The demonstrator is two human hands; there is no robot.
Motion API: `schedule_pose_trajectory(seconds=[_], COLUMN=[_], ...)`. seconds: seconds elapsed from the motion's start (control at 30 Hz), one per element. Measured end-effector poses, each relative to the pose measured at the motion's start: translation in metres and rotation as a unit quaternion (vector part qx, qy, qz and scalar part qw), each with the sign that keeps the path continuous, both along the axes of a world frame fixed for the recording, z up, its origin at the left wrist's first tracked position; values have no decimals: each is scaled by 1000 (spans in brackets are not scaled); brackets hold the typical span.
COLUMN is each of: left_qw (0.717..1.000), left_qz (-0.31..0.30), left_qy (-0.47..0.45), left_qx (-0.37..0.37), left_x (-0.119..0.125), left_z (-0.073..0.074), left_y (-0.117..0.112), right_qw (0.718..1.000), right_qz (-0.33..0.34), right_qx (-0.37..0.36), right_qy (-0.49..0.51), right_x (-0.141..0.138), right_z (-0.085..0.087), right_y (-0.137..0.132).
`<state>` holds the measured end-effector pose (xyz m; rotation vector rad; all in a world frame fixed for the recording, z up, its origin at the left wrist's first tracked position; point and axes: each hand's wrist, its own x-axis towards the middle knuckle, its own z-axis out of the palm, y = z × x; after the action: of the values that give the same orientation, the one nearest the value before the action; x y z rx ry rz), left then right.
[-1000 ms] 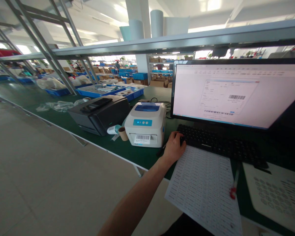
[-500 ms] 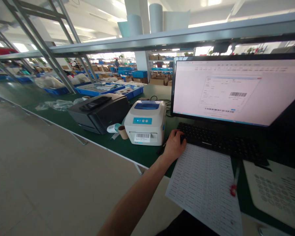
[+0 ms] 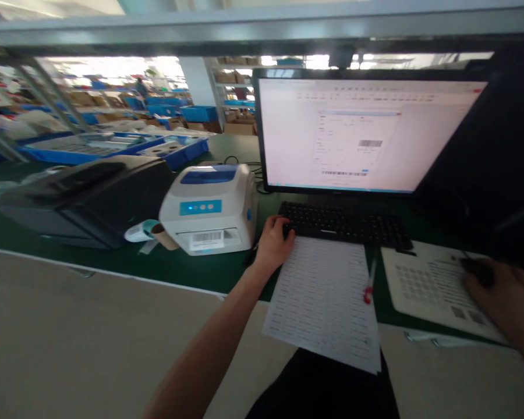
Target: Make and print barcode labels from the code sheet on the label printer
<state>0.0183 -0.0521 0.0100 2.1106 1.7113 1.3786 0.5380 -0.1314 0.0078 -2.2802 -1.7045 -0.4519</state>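
Observation:
My left hand (image 3: 274, 244) rests at the left end of a black keyboard (image 3: 344, 224). Its thumb and index finger are apart, with the keyboard's corner between them. At the right, my right hand (image 3: 509, 299), slightly blurred, is wrapped over a black computer mouse (image 3: 478, 272) on a pale printed mat (image 3: 423, 285). Between the hands lies a printed sheet (image 3: 323, 297) full of text rows, overhanging the table's front edge. A monitor (image 3: 353, 139) behind the keyboard shows a window with barcodes. Left of my left hand, a white label printer (image 3: 209, 209) has a barcode label (image 3: 206, 239) sticking out.
A large black printer (image 3: 87, 201) stands left of the label printer. A label roll (image 3: 140, 231) and a cardboard core (image 3: 165, 237) lie between them. Blue trays (image 3: 113, 148) sit behind. A red-tipped stick (image 3: 369, 288) lies on the sheet's right side. A metal shelf beam (image 3: 244, 32) crosses above.
The view has turned right and down, so things shifted left in the picture. My right hand and the mouse have come into view. My left hand stays at the keyboard's left end.

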Motion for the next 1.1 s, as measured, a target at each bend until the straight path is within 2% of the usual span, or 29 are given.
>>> schedule_pose_trajectory(seconds=[0.07, 0.17, 0.3, 0.43, 1.1], left_qw=[1000, 1000, 1000, 999, 999], left_qz=[-2, -7, -12, -7, -5], left_qy=[9, 16, 21, 27, 30], left_qx=[0, -1, -2, -20, -22], left_x=[-1, -2, -3, -2, -3], left_z=[-3, -6, -5, 0, -2], left_y=[5, 10, 10, 8, 11], right_qw=[999, 999, 999, 999, 998], right_qz=[-26, -2, -19, -5, 12], right_qx=[-36, -26, 16, 31, 55], right_qy=[26, 30, 33, 36, 39], right_x=[-1, -7, -3, 6, 5], right_z=[6, 10, 3, -4, -4], right_y=[-7, -8, -2, 1, 1])
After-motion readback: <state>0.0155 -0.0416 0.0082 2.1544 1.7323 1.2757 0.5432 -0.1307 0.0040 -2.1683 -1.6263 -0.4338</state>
